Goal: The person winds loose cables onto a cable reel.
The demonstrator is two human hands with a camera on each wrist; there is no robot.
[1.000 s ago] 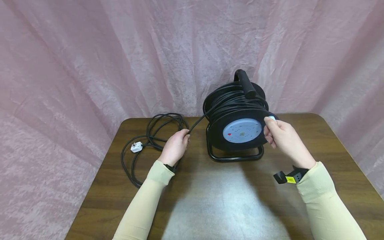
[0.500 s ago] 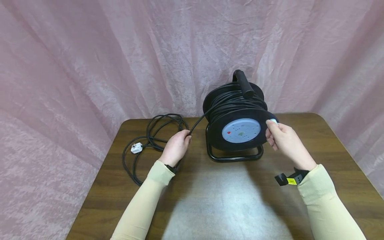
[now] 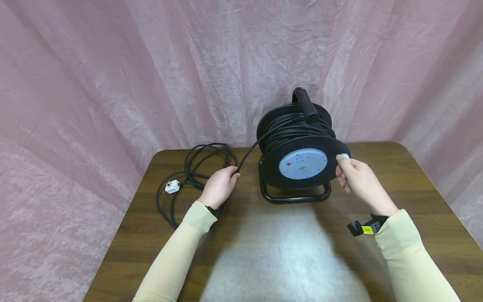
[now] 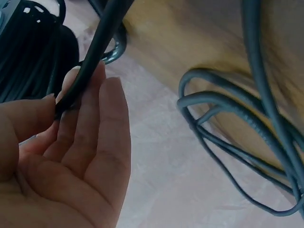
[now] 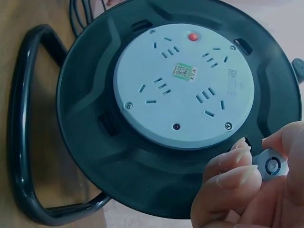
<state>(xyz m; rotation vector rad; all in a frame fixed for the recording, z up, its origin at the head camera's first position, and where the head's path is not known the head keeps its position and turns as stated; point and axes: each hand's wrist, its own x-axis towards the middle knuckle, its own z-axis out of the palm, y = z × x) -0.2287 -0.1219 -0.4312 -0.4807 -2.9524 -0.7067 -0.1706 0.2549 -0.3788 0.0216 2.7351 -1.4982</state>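
A black cable reel (image 3: 271,172) stands on its tubular frame at the back of the table, its grey socket panel (image 5: 185,85) facing front. My right hand (image 3: 356,178) pinches the small light grey crank knob (image 5: 271,164) near the reel's rim between thumb and fingers. To the left of the reel, my left hand (image 3: 219,186) pinches the black cable (image 4: 90,61) between thumb and fingers. From there the cable rises taut to the wound drum (image 3: 292,128). Loose cable loops (image 3: 194,161) lie left of my left hand, with a white plug (image 3: 172,186) among them.
The reel's carry handle (image 3: 306,107) sticks up over the drum. Behind the wooden table (image 3: 286,260) hangs a pink curtain (image 3: 241,75). A black wrist strap with a yellow label (image 3: 367,230) hangs below my right wrist.
My right hand has moved slightly down and right with the knob. The reel's face has turned a little clockwise, and the leftmost loose loop has drawn in slightly toward the right.
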